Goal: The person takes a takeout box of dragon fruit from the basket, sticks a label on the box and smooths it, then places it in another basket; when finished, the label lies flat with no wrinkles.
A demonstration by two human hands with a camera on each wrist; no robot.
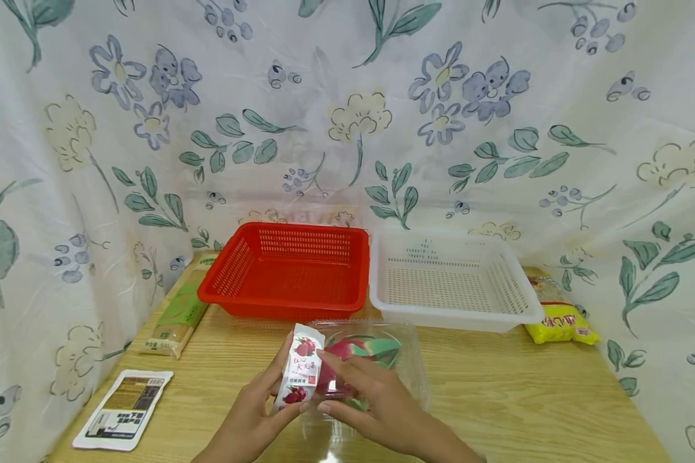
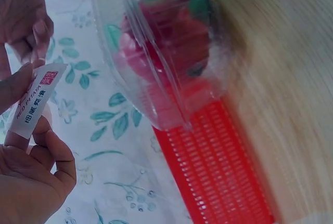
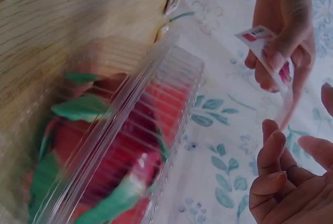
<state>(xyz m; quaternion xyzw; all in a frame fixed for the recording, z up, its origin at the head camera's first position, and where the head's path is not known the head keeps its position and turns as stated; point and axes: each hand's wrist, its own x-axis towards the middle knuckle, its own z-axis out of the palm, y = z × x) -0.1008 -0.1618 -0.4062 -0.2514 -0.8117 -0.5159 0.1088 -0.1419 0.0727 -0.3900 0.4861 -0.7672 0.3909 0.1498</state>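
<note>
My left hand (image 1: 260, 408) pinches a strip of white dragon fruit labels (image 1: 302, 370) between thumb and fingers. The strip carries red fruit pictures and "RED PITAYA" print, readable in the left wrist view. Close to the strip's right edge is my right hand (image 1: 385, 402), its fingers relaxed and slightly bent; in the right wrist view a fingertip (image 3: 270, 128) is at the strip's lower end, and contact is hard to tell. Just behind the hands sits a clear plastic clamshell box (image 1: 419, 360) with a red, green-leafed dragon fruit (image 3: 119, 146) inside. My right hand partly covers the box.
A red basket (image 1: 286, 308) and a white basket (image 1: 457, 316) stand side by side at the back. At left lie a green noodle-like packet (image 1: 179, 315) and a white-framed packet (image 1: 124, 411). A yellow bag (image 1: 558, 323) lies at right; a floral curtain (image 1: 336, 128) hangs behind.
</note>
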